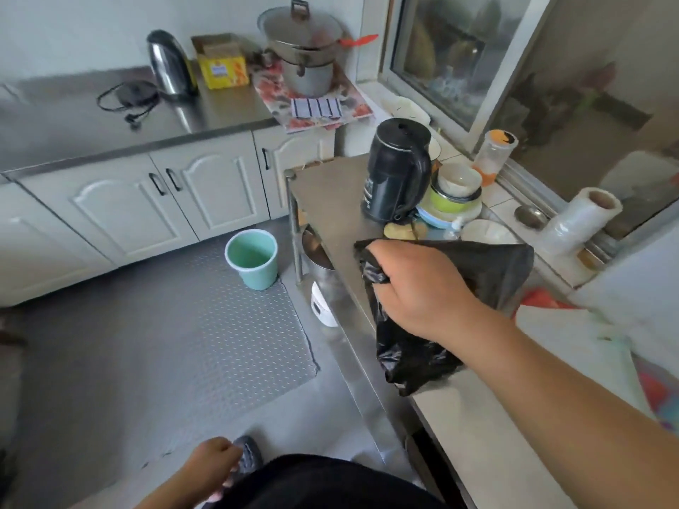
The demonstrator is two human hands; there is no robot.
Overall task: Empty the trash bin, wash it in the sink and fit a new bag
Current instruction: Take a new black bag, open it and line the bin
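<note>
A small green trash bin (252,258) stands upright and empty on the grey floor mat, next to the leg of a steel table. My right hand (415,288) is shut on a black plastic bag (422,347), which hangs crumpled over the table's front edge, well right of the bin. My left hand (211,462) is low by my hip with its fingers curled and nothing in it.
The steel table (330,192) carries a black kettle (398,170), stacked bowls (453,196) and a roll of cling film (577,222). A counter (92,115) with cabinets runs along the back, holding a steel kettle (167,64), a yellow box and a pot (305,56).
</note>
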